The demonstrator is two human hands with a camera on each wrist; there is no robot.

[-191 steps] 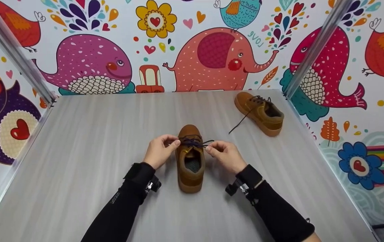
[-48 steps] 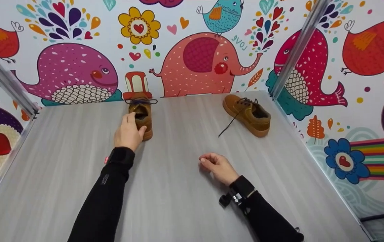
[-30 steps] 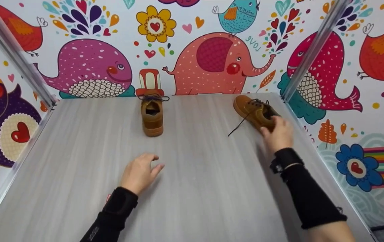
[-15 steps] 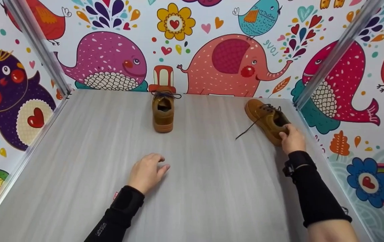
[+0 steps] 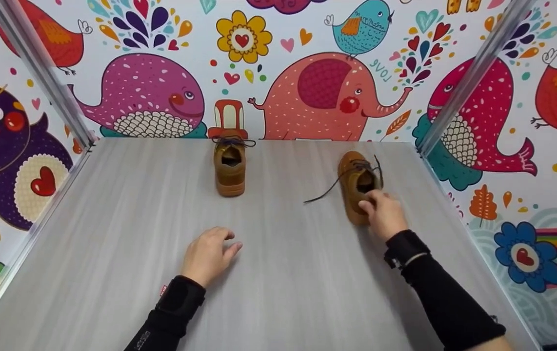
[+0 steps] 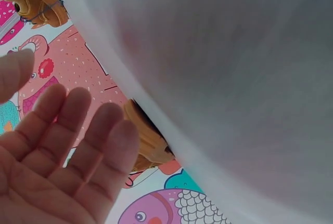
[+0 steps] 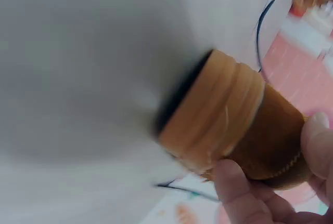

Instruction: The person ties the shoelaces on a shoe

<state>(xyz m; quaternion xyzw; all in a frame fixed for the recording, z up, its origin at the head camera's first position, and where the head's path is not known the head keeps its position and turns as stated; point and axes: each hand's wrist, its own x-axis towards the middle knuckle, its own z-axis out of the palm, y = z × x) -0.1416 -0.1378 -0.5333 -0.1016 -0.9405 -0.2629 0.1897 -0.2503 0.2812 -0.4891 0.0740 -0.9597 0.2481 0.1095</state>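
In the head view my right hand (image 5: 387,214) grips the heel collar of a brown shoe (image 5: 350,202) on the right side of the table. The right wrist view has its heel (image 7: 270,135) between thumb (image 7: 316,135) and fingers. One loose lace (image 5: 325,195) trails left across the tabletop; another end sticks up beside the opening. At the back, left of centre, stands the matching shoe (image 5: 231,184), toe to the wall, its laces (image 5: 229,141) tied in a bow. My left hand (image 5: 208,256) hovers over the front middle, holding nothing, fingers loosely bent.
The pale wood-grain table (image 5: 278,273) meets a cartoon-printed back wall (image 5: 278,29) just behind the tied shoe. Printed side panels rise at left and right, with metal posts (image 5: 476,73) in the corners.
The left hand let go of the tied shoe at the back and drew nearer. My right hand reached the other shoe, took its heel, and has turned and pulled it leftward and closer.
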